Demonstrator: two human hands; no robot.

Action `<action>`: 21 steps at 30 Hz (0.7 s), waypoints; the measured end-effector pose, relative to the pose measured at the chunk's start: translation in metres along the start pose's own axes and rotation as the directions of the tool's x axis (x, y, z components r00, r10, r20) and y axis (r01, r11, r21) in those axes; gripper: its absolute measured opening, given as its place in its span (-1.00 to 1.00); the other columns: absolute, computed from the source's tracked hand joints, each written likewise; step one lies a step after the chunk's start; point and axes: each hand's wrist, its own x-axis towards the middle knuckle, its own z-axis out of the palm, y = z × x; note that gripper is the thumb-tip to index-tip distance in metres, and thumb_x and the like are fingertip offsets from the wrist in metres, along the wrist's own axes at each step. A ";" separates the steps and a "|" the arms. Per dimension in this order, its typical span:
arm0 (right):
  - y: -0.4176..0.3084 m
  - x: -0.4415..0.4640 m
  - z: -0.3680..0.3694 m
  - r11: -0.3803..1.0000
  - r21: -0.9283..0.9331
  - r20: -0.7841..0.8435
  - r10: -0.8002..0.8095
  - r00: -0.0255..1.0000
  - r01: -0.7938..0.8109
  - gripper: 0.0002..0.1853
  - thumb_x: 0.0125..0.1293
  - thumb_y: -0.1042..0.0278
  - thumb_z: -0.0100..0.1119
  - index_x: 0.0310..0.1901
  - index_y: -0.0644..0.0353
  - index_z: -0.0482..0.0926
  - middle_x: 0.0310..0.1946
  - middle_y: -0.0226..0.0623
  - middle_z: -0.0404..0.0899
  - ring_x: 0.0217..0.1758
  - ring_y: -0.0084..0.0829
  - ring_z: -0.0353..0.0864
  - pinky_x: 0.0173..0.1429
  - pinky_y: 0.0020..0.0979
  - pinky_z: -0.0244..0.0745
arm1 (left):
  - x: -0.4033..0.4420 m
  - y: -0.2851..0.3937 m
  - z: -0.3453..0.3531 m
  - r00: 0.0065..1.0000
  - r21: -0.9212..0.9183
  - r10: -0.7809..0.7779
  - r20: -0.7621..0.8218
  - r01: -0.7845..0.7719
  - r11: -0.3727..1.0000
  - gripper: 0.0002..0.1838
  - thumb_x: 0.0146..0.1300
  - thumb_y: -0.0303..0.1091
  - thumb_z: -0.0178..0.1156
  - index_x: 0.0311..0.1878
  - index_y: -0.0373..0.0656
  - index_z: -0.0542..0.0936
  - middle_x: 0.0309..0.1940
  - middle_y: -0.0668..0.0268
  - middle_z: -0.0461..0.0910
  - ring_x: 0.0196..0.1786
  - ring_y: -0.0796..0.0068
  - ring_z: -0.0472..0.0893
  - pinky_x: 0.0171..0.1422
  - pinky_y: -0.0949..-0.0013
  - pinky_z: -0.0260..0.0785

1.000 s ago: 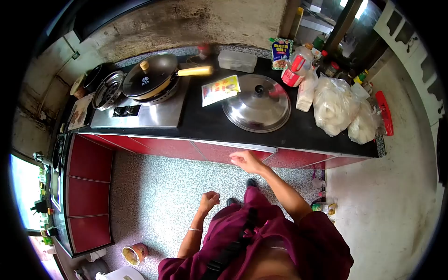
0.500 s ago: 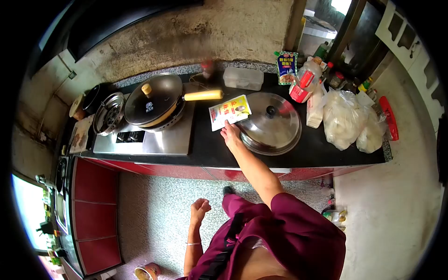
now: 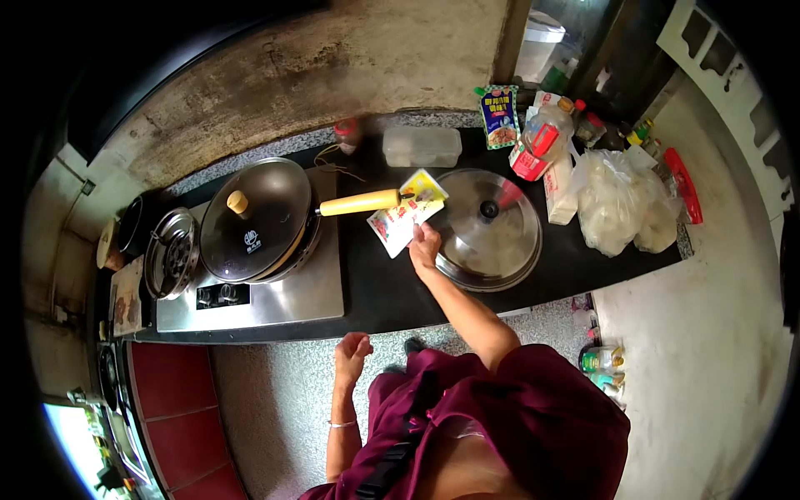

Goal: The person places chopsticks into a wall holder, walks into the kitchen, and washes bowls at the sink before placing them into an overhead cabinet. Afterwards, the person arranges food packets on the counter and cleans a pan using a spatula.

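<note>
My right hand (image 3: 425, 243) pinches the lower right edge of a yellow and white seasoning packet (image 3: 393, 233) over the black counter. The yellow handle (image 3: 360, 202) of the frying pan passes over the packet's middle in view. Just right of this hand is a large round steel lid (image 3: 479, 246) with a black knob. My left hand (image 3: 352, 357) hangs in front of my body, fingers curled, with nothing visible in it. On the stove, the pan is covered by a dark glass lid (image 3: 262, 221) with a wooden knob.
A clear plastic box (image 3: 422, 148) and a red-capped jar (image 3: 347, 133) stand by the wall. Farther right are a blue seasoning pouch (image 3: 500, 117), a large bottle (image 3: 546, 142) and plastic bags (image 3: 612, 204). A steel pot (image 3: 173, 254) is left on the stove (image 3: 283, 304).
The view has tilted and shifted. My right hand has brought the packet closer to the pan handle, which now overlaps it, and the packet has turned. My left hand stays curled by my body.
</note>
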 end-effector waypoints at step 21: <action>-0.088 -0.118 -0.142 0.778 -0.396 0.233 -0.430 0.872 0.489 -0.92 0.09 0.59 0.00 -0.33 0.29 0.42 -0.45 -0.08 0.49 -0.40 -0.09 0.53 -0.37 -0.22 0.44 | 0.130 0.067 0.069 0.883 0.009 0.254 0.395 -0.281 0.960 -0.01 0.06 -0.12 0.27 0.36 -0.20 -0.19 0.33 0.00 -0.03 0.38 0.18 0.00 0.35 0.14 -0.07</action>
